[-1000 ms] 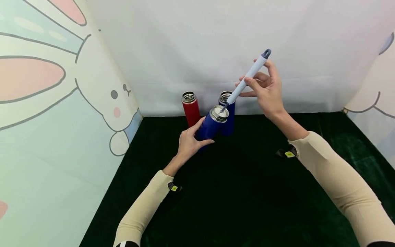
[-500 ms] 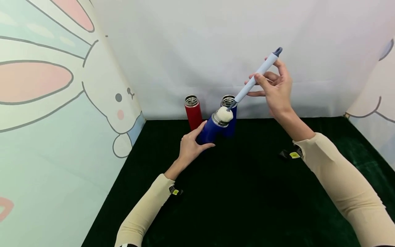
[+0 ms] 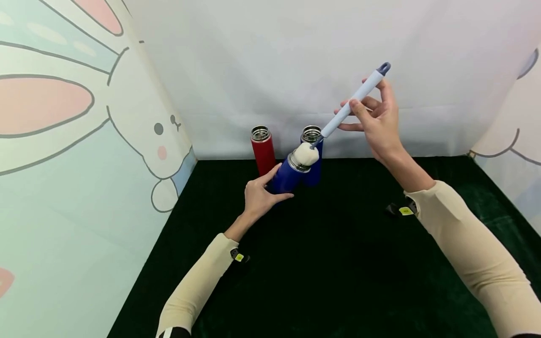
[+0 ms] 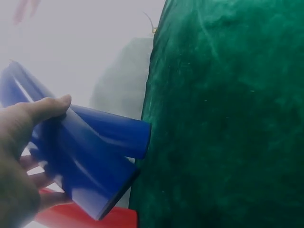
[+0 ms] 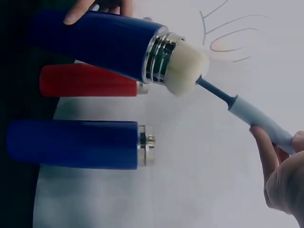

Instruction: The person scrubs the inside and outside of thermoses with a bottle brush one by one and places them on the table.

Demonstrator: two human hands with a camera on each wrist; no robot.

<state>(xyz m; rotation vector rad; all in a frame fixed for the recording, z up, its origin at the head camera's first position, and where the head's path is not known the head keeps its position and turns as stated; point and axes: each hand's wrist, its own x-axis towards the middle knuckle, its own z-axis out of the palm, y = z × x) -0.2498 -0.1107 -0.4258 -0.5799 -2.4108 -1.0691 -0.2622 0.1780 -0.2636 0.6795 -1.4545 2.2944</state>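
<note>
My left hand [image 3: 258, 196] grips a blue insulated bottle [image 3: 284, 180] round its body, tilted with its mouth toward the right. In the left wrist view, thumb and fingers wrap the same bottle [image 4: 90, 164]. My right hand [image 3: 380, 123] pinches the pale blue handle of a bottle brush [image 3: 350, 107], held at a slant. Its white sponge head [image 3: 306, 154] bulges out of the bottle's steel rim. In the right wrist view the sponge [image 5: 187, 66] sits right at the threaded mouth, its lower part hidden inside.
A red bottle [image 3: 263, 154] and another blue bottle [image 3: 313, 176], both lidless, stand upright at the back of the dark green cloth [image 3: 338, 263]. Behind them hangs a white backdrop [image 3: 236, 75]. A wall with a rabbit drawing [image 3: 84, 155] rises on the left.
The sponge head was down inside the bottle's mouth a second ago and now bulges above the rim. My right hand has moved right with the brush; the left hand keeps its hold.
</note>
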